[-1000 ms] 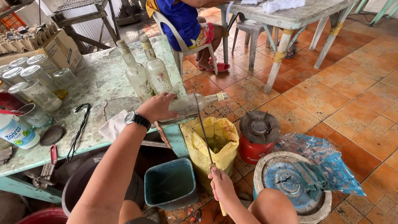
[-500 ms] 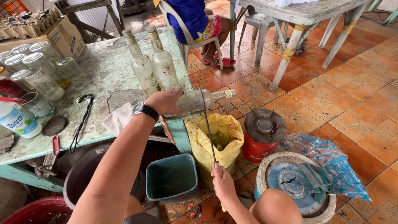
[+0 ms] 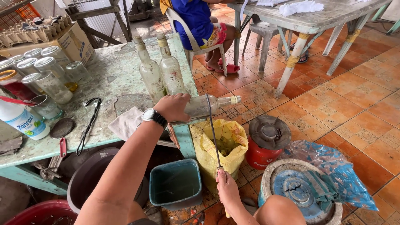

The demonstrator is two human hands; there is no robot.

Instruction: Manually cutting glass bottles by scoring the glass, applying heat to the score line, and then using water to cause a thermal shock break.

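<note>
Glass bottle [image 3: 206,105] horizontal, neck pointing right; left hand [image 3: 173,106] gripping; right hand [image 3: 227,187] seemingly clasping rod [image 3: 212,129].

White plastic bottle [image 3: 21,121] with a blue and green label stands upright at the table's [image 3: 112,79] left front edge. Brown cardboard box [image 3: 68,39], a blue mark on its side, sits at the far left corner and carries grey egg trays [image 3: 31,27]. Yellow sack [image 3: 221,146], mouth open, stands on the floor just beside the table's front right corner. Blue plastic bag [image 3: 329,166] lies on the floor, well right of the table.
</note>
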